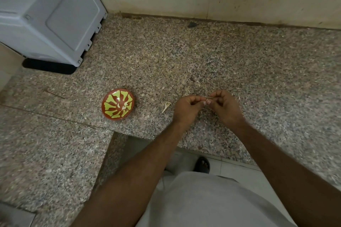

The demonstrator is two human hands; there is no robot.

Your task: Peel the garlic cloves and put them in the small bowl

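Clearly both hands work on one garlic clove (208,100), which is held in the air just to the right of the small bowl (118,104), above the bench (184,51). The left hand (188,106) and the right hand (224,105) meet at their fingertips, and each pinches one end of the clove; the other fingers are curled in. I judge that the clove is kept between the two hands so that the skin can be pulled off by the nails. It is too small to tell how much skin is left. Both forearms reach forward and bend toward each other, wrists a little raised. The bowl stands on the bench near the left hand, so a peeled clove has a short way; some pale cloves already lie inside it. A piece of garlic skin (166,106) lies between the bowl and the left hand.
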